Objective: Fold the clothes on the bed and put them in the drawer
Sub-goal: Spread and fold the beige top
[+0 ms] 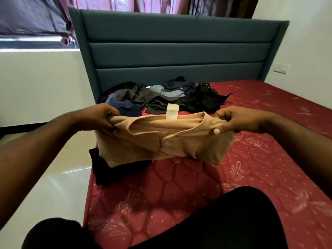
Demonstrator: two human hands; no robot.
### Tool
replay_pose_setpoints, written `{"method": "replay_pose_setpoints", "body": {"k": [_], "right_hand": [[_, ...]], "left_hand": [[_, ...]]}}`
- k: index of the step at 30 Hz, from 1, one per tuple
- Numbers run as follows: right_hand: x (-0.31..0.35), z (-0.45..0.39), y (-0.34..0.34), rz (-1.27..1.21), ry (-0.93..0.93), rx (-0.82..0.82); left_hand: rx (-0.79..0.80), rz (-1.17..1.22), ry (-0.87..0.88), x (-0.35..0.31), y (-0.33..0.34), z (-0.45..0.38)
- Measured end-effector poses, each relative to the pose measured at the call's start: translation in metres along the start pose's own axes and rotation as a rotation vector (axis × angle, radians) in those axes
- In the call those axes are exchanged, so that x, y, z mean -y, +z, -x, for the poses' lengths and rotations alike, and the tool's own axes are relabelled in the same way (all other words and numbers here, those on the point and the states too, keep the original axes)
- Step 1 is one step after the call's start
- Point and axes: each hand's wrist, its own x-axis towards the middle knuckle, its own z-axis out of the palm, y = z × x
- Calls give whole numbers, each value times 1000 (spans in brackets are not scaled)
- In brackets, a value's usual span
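Item: tan polo shirt [161,139], partly folded, being held stretched in the air above the red mattress [251,159], collar uppermost. Left hand [100,115] and right hand [239,121] are each gripping one upper end, fingers [216,131] curling tight around bunched cloth. The step is probably going best by keeping the top edge taut and level, then lowering it flat before the next fold. Unfolded clothes [161,97] are lying heaped near the headboard [179,51]; a dark folded garment [115,168] is lying beneath the shirt. No drawer is showing.
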Motion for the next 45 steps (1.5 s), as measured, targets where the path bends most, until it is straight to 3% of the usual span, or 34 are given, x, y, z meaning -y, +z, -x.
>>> {"method": "replay_pose_setpoints", "body": {"k": [3, 7, 9, 11, 15, 18, 22, 28, 30, 32, 35, 37, 42, 45], "right_hand": [[-1, -15, -8, 32, 122, 50], [-5, -68, -10, 335, 199, -385], [3, -94, -24, 413, 224, -563], [27, -112, -67, 387, 189, -796], [105, -108, -176, 336, -17, -1257], [138, -82, -217, 447, -286, -1368], [122, -56, -197, 467, -447, -1388], [-6, -53, -64, 219, -292, -1230], [-59, -63, -2, 8, -190, -1192], [-106, -73, 69, -375, 13, -1154], [-158, -77, 171, -1075, 465, -1056], [-170, -80, 209, -1332, 670, -1017], [-164, -85, 212, -1469, 816, -1078], [-176, -88, 215, -1500, 859, -914]], "left_hand": [[115, -76, -82, 7, -2, -11], [-78, -428, -237, 3, -21, -57], [-234, -337, -376, -13, -46, -85], [-541, -94, -435, -40, -92, -115], [-1084, 283, -248, -106, -193, -143], [-1289, 310, -109, -129, -228, -134], [-1330, 126, 40, -124, -206, -109], [-1101, 69, -75, -71, -42, -69], [-986, 90, -155, -48, 34, -51], [-852, 142, -244, -27, 109, -33], [-738, 302, -359, -7, 210, -4], [-748, 405, -440, 1, 258, 8], [-890, 839, -658, 14, 311, 14], [-913, 1434, -721, 5, 300, 5]]}}
